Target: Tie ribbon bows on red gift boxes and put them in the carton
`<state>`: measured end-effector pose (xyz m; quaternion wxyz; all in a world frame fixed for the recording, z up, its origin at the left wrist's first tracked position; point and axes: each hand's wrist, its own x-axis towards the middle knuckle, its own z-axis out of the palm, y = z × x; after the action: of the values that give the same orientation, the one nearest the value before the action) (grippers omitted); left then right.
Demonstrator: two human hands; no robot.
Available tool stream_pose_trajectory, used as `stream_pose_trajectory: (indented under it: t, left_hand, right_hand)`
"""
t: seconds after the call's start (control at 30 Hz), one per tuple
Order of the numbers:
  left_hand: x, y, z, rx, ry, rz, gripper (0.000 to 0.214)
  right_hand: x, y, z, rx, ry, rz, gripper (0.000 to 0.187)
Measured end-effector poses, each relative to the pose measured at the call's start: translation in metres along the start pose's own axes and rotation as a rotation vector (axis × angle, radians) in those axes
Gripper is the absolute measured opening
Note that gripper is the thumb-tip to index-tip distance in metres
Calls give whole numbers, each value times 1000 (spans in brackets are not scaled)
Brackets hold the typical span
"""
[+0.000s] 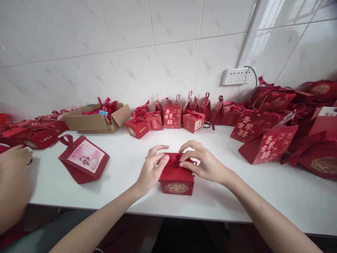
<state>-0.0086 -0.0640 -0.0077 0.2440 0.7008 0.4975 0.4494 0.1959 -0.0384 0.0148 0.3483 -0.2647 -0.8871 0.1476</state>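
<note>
A small red gift box (177, 182) with a gold emblem on its front stands on the white table (126, 182) near the front edge. My left hand (152, 168) and my right hand (202, 161) are both on its top. Their fingers pinch the red ribbon (175, 160) tied there. My left thumb and fingers press the ribbon from the left, and my right fingers curl over it from the right.
A red bag with a pink picture (84, 160) lies to the left. A cardboard box (97, 119) and several small red boxes and bags (172, 116) line the tiled wall. Larger red bags (268, 144) pile at the right. Another person's hand (13, 158) is at far left.
</note>
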Motion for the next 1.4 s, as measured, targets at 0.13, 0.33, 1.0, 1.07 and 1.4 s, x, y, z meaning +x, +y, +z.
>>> stream_pose_trajectory:
  t: [0.13,0.33,1.0,1.07,1.4]
  left_hand:
    - [-9,-2,-3,250,157,178,26]
    - [-14,-4,-8,280,272,352,6]
    - [-26,-8,-7,-375,-81,-258,20]
    - [-26,-6,-6,-364,-78,-252,18]
    - [-25,0,-1,-248,-70,-239,15]
  right_hand:
    - [-2,-1,-8,-106,-5,-70,7]
    - [-5,-4,-14,-238,-38,-183,14]
    - [-13,-5,-38,-213,-187,-96,16]
    - [-1,-5,-37,-125,-155,-31,18]
    - [62,-8,-5,-4,-486,170,11]
